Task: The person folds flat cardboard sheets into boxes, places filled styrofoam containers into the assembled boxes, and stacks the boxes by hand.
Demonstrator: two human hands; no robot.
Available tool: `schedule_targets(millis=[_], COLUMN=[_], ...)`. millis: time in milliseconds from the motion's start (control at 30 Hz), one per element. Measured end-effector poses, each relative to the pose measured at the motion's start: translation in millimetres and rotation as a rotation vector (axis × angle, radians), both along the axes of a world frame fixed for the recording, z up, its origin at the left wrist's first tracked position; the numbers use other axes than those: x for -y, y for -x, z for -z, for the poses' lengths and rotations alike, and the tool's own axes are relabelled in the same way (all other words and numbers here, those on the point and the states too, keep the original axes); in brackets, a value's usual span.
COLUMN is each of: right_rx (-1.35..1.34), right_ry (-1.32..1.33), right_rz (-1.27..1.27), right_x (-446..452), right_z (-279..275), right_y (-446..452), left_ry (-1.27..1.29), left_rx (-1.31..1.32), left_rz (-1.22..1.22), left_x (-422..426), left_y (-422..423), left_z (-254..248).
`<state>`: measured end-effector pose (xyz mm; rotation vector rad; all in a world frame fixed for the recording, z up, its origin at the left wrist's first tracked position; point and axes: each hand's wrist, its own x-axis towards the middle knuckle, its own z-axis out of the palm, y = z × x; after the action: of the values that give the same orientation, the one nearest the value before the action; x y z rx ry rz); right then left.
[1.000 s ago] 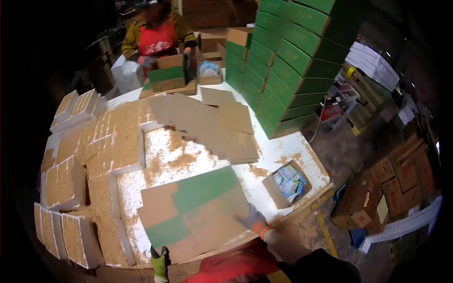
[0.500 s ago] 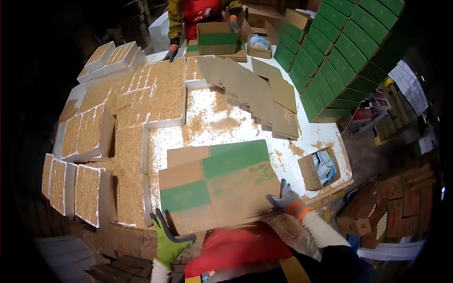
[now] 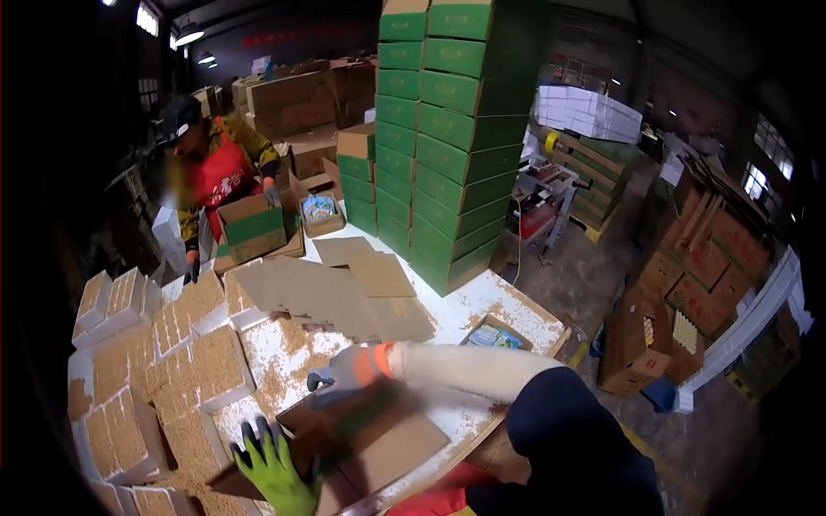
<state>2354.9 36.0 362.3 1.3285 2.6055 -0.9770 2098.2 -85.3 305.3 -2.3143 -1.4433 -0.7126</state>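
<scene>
The carton [image 3: 397,454] is only part-folded, left hand [image 3: 277,471] splayed at its left, right hand [image 3: 348,371] at its far edge, grip unclear.

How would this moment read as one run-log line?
left hand: spread, at cardboard | right hand: over cardboard's far side, grip unclear | cardboard: partly raised, blurred | co-worker: behind open box | green cartons: stacked
</scene>
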Motion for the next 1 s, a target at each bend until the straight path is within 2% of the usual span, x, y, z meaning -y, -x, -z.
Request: schedule_targets(millis=[67,133,200,233,267,333,400,433,467,500,533,600,633,667,700,733,800,833,867,900,933,1000], right_rx=[-0.017,0.068,-0.104,-0.117,-0.137,-0.092,-0.024,-0.083,-0.163,-0.075,-0.077,0.023,0.014,-0.433,-0.697,-0.146,-0.037,0.046,0.018,0.349,0.261,0.043], right_ry=[0.076,-0.319,-0.62,-0.73,-0.835,-0.656,-0.742,-0.778,-0.806,-0.68,-0.684,-0.615,-0.482,-1.034,-1.095,-0.356,-0.138,-0.498,-0.3,-0.164,-0.186,-0.044], right_rz=[-0.065,-0.21,-0.206,-0.193,-0.182,-0.206,-0.203,-0.215,-0.204,-0.181,-0.174,-0.143,-0.103,-0.164,-0.196,-0.017,-0.096,-0.169,-0.132,-0.385,-0.488,-0.468], right_x=[-31,-53,-46,-46,-46,-58,-71,-77,-74,-74,-73,-71,-63,-88,-72,-51,-4,23,69,83,86,39], right_z=[22,55,32,25,29,68,77,82,80,74,70,59,36,98,63,31,-8,8,-32,-45,-14,45], right_y=[5,21,44,59,78,104,107,99,97,96,101,116,110,102,77,36,-35,-42,-23,9,16,16], left_ry=[-0.059,-0.035,0.058,0.021,0.234,0.278,0.264,0.297,0.369,0.472,0.564,0.49,0.391,0.325,0.31,0.294,0.299,0.302,0.283,0.333,0.359,0.477], left_rx=[-0.082,0.089,0.215,0.186,0.178,0.128,0.101,0.129,0.152,0.187,0.194,-0.072,-0.178,-0.193,-0.075,0.047,0.16,0.189,0.257,0.251,0.239,0.508], left_rz=[0.051,0.251,0.218,0.183,0.197,0.305,0.39,0.426,0.446,0.447,0.457,0.54,0.579,0.576,0.552,0.533,0.456,0.39,0.353,0.336,0.357,0.332], left_x=[34,45,48,48,47,43,33,23,11,-7,-26,-52,-58,-60,-61,-61,-40,-38,-42,-46,-52,-52], left_y=[-5,1,3,-6,-14,-21,-11,1,17,34,49,67,66,62,56,53,49,47,40,36,37,52], left_z=[-28,-28,-35,-51,-53,-39,-21,-14,-4,13,36,87,101,111,96,84,56,58,63,55,52,66])
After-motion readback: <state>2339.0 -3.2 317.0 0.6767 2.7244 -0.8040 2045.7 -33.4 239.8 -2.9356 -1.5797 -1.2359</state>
